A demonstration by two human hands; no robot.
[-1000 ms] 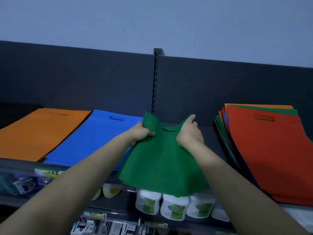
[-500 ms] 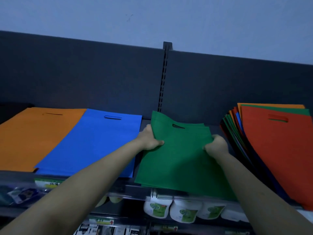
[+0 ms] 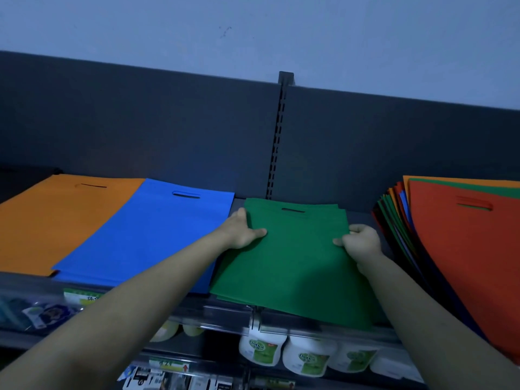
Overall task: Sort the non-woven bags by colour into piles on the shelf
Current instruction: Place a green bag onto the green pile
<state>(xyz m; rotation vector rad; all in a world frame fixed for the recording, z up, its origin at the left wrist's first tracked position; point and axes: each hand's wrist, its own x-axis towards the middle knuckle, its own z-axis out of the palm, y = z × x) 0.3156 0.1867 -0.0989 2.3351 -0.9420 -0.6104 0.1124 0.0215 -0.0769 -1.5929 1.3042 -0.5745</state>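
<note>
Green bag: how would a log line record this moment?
step: squaring green pile | left hand: gripping left edge | right hand: gripping right edge | place: shelf

I am watching through a single head-worn wide-angle camera; no second view is sharing the scene. It is looking forward and slightly down along both forearms, facing the dark back panel (image 3: 140,130) and the pale wall (image 3: 253,32) above it. The shelf (image 3: 213,308) is sitting close, at arm's reach, its front edge crossing the lower frame. The wide lens is bending the panel's top line, and lower shelves are peeking in beneath.
</note>
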